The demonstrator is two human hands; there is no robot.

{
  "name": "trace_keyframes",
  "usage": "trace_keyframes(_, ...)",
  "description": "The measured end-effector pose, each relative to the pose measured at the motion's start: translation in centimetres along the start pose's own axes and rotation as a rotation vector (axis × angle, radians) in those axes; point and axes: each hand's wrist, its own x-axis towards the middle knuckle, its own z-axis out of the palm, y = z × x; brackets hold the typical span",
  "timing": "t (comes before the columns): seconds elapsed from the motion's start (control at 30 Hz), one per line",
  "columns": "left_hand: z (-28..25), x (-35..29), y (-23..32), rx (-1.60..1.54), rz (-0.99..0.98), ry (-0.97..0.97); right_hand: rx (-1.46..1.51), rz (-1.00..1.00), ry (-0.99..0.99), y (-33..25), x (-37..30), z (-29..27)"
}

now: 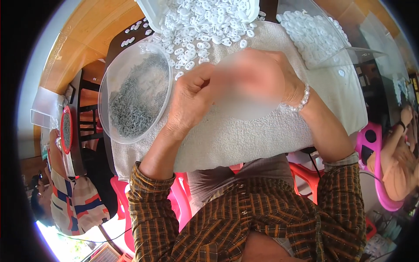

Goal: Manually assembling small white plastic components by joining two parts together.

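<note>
Take the round clear tub [114, 78] as your landmark. Your left hand [190, 102] is just right of it, fingers bent inward; your right hand [288, 81] is farther right, turned in to face it. A blurred patch covers your fingertips, so I cannot tell whether either hand grips anything, nor which way such a thing would point.

Nearest your hands are the white oval pieces [190, 53], spilled beyond the tub's upper right edge — their long axes run every which way, with small holes showing in many of them. They spread from the heaped mouth of a white container [150, 17] farther beyond the tub. Inside the tub, slim grey pieces [135, 113] lie jumbled, deepest toward its near side, pointing in all directions. Well to the tub's right, a clear box [332, 56] holds more white ovals — on the same pale towel [248, 144] that runs under the tub.
</note>
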Motion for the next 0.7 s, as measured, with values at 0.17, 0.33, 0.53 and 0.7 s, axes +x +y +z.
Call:
trace_keyframes(0.17, 0.0, -0.1, 1.6, -0.357, -0.302, -0.106, -0.047, -0.081, 0.046, -0.2, 0.2, -0.1)
trace_keyframes(0.33, -0.1, -0.1, 0.8, -0.453, -0.323, -0.118, -0.053, -0.127, 0.070, -0.5, 0.4, -0.2)
trace_keyframes(0.53, -0.1, 0.0, 0.7, -0.582, -0.374, -0.101, 0.096, -0.014, 0.071, -0.7, 0.4, -0.6)
trace_keyframes(0.7, 0.0, -0.1, 0.6, -0.572, -0.334, -0.101, 0.060, -0.024, 0.045, -0.8, 0.3, -0.6)
